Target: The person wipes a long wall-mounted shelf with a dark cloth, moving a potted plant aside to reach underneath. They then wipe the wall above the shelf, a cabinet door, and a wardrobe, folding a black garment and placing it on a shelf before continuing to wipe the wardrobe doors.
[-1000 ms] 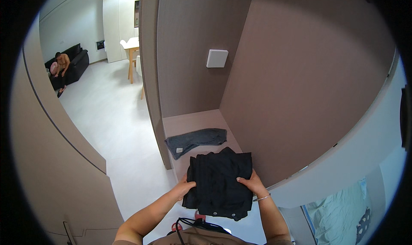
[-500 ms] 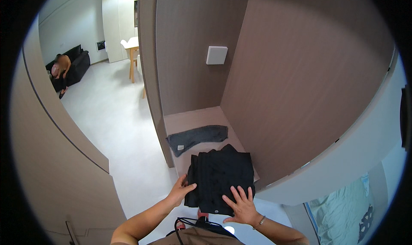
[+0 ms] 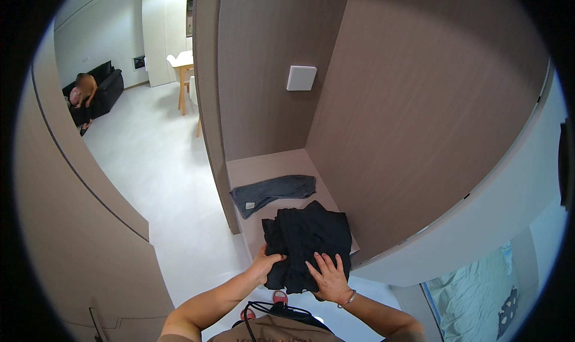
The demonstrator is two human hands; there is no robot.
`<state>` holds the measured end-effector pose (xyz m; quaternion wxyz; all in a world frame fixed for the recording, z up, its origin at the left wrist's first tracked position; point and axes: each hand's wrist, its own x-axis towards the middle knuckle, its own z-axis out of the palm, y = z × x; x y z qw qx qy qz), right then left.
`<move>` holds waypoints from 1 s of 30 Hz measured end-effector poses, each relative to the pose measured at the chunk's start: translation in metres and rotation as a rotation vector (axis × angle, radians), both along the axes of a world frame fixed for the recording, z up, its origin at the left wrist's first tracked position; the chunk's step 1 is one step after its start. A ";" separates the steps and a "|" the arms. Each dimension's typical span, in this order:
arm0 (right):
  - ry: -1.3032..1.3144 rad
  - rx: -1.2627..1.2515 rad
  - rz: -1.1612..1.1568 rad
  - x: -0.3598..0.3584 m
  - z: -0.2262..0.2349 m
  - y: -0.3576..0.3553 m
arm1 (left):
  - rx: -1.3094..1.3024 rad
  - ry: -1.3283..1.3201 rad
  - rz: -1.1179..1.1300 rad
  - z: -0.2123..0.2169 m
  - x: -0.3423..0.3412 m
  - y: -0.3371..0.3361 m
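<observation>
Garment [image 3: 314, 231] at the near end of the shelf [image 3: 263, 162]; cloth [image 3: 278, 189] behind it; panel [image 3: 302, 78] on the wall [image 3: 269, 120] beyond; sofa [image 3: 109, 93] far left; bed [image 3: 470, 294] right.

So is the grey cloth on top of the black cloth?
No, the grey cloth lies on the shelf, just beyond the folded black cloth.

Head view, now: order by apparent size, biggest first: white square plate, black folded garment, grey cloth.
1. Black folded garment
2. Grey cloth
3. White square plate

Apparent size only; the garment looks nearest the camera.
</observation>
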<state>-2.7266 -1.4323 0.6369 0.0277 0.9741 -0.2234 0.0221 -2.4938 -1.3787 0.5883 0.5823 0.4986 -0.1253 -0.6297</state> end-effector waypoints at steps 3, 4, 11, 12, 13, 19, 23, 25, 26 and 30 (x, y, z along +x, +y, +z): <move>-0.034 0.069 0.003 -0.002 -0.003 -0.010 | -0.021 0.085 -0.061 0.000 0.007 -0.003; -0.052 0.107 0.003 -0.001 -0.003 -0.014 | -0.012 0.126 -0.078 0.001 0.010 -0.004; -0.280 0.152 0.094 0.002 0.007 -0.038 | 0.021 0.292 -0.115 0.011 0.035 0.005; -0.278 0.173 0.095 0.001 0.011 -0.039 | 0.002 0.344 -0.141 0.012 0.039 0.006; -0.266 0.160 0.092 0.001 0.014 -0.042 | 0.014 0.280 -0.142 0.015 0.038 0.005; -0.257 0.104 0.140 0.005 0.046 -0.058 | 0.009 0.327 -0.031 0.015 0.028 -0.016; -0.324 -0.018 0.183 0.018 0.082 -0.084 | -0.045 0.223 0.016 0.048 0.034 -0.040; -0.349 -0.066 0.191 0.027 0.098 -0.103 | -0.107 0.220 0.039 0.072 0.041 -0.052; -0.389 -0.099 0.188 0.036 0.113 -0.108 | -0.141 0.215 0.055 0.082 0.046 -0.058; -0.493 -0.204 0.220 0.069 0.152 -0.146 | -0.283 0.134 0.129 0.131 0.065 -0.088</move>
